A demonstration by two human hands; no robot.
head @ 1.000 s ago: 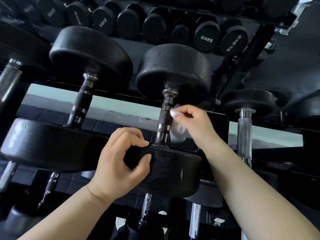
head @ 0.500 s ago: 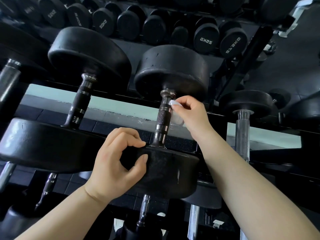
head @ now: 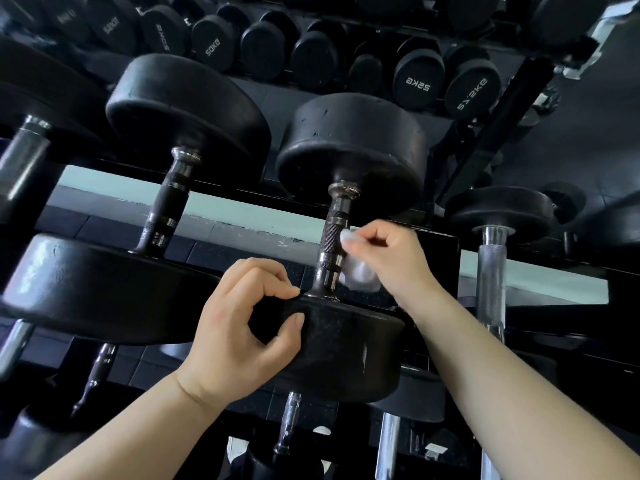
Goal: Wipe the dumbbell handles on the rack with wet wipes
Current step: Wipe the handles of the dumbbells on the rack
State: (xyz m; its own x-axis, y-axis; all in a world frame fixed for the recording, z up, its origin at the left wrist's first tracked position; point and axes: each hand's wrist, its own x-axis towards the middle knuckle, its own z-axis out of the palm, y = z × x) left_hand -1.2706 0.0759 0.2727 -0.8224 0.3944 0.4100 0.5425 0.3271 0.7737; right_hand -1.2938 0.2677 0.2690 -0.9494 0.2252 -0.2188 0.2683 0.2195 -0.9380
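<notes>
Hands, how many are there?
2. The left hand holds the dumbbell's near end; the right hand holds a wipe against its handle. None seems hidden.

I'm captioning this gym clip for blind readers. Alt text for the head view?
The right hand holds a wet wipe against a dumbbell handle on a rack, while the left hand grips that dumbbell's near end. Other dumbbells surround it.
</notes>
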